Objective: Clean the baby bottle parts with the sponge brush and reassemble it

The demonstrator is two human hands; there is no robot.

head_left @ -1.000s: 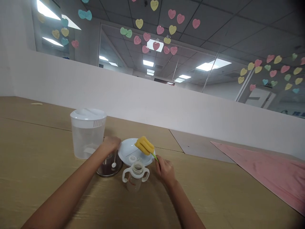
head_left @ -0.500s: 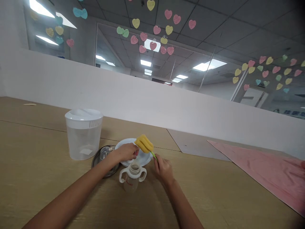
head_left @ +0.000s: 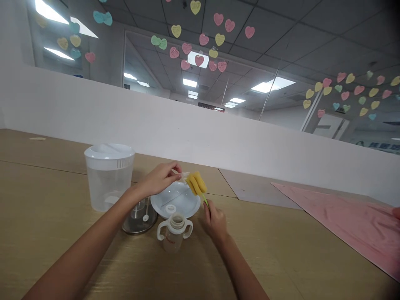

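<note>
My right hand point(head_left: 215, 221) grips the thin green handle of a bottle brush with a yellow sponge head point(head_left: 196, 183), tilted up to the left. My left hand point(head_left: 164, 177) pinches a small clear piece point(head_left: 184, 177) against the sponge's left side; its exact kind is hard to make out. Below both hands sits a white bowl point(head_left: 161, 202) with a white ring point(head_left: 170, 209) in it. In front of the bowl stands an open baby bottle point(head_left: 173, 239), upright, with two white handles.
On the left is a clear bucket point(head_left: 109, 187) with a white lid. Beside it a round metal tray point(head_left: 134, 227) bears a clear cup and a small white-ended piece, partly behind my left arm. A pink cloth point(head_left: 340, 221) covers the right side, where another person's fingers point(head_left: 396, 213) show.
My left hand has risen from the bowl, bringing a clear piece into view against the sponge. The sponge has shifted slightly right. The white ring and more of the tray now show.
</note>
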